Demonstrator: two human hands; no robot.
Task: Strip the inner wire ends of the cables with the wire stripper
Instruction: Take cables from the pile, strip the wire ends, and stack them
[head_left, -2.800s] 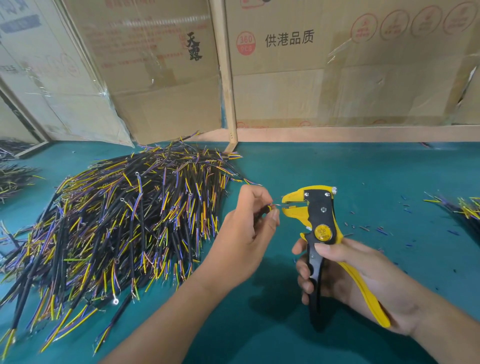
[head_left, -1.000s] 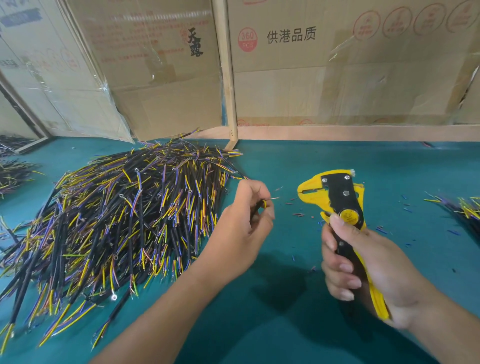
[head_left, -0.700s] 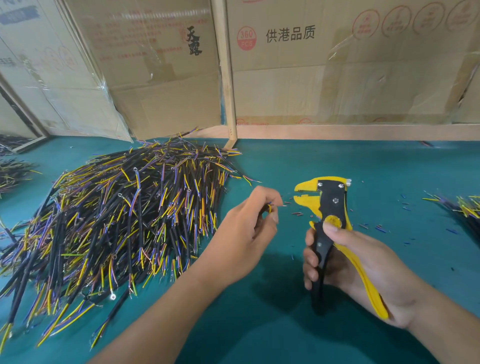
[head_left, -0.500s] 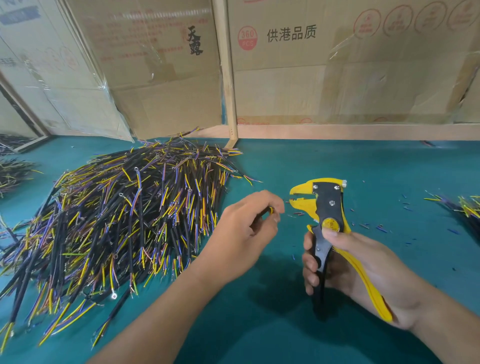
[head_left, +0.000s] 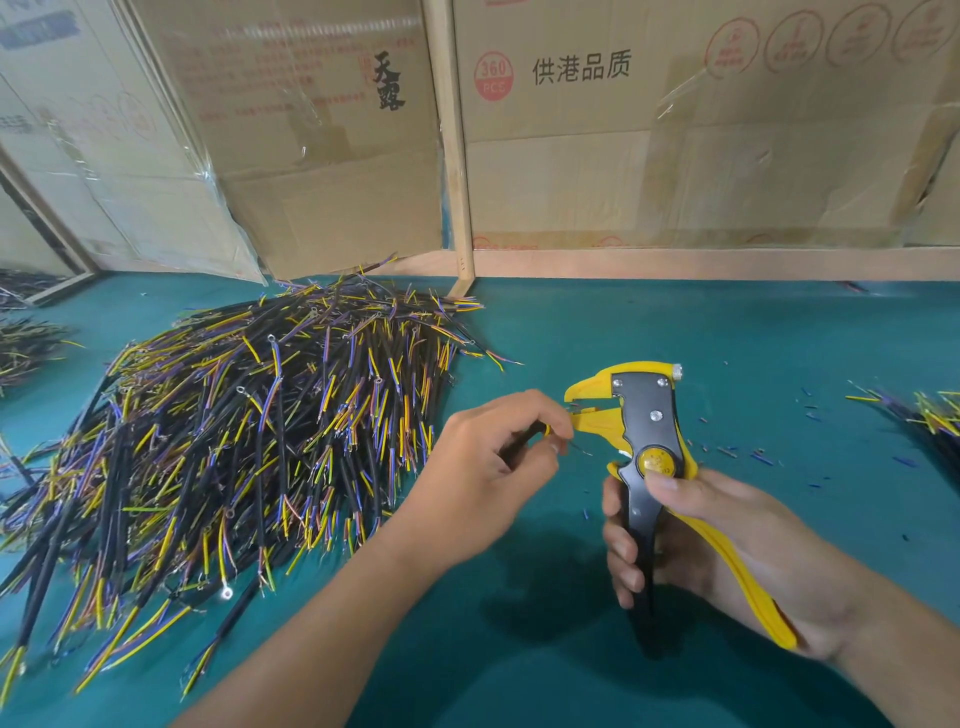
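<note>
Stripper (head_left: 641, 421) back at left hand (head_left: 488, 467) — wire end seemingly between its beak.

I see the cable heap (head_left: 249, 441) filling the left of the frame on the table (head_left: 779, 332). My left hand (head_left: 488, 478) sits at centre, the wire stripper (head_left: 639, 431) just right of it in my right hand (head_left: 727, 551). Cardboard boxes (head_left: 675, 130) stand behind, along the top.

Yellow-black wire stripper (head_left: 641, 415) upright — jaws parted, black cable (head_left: 524, 439) at its mouth
</note>
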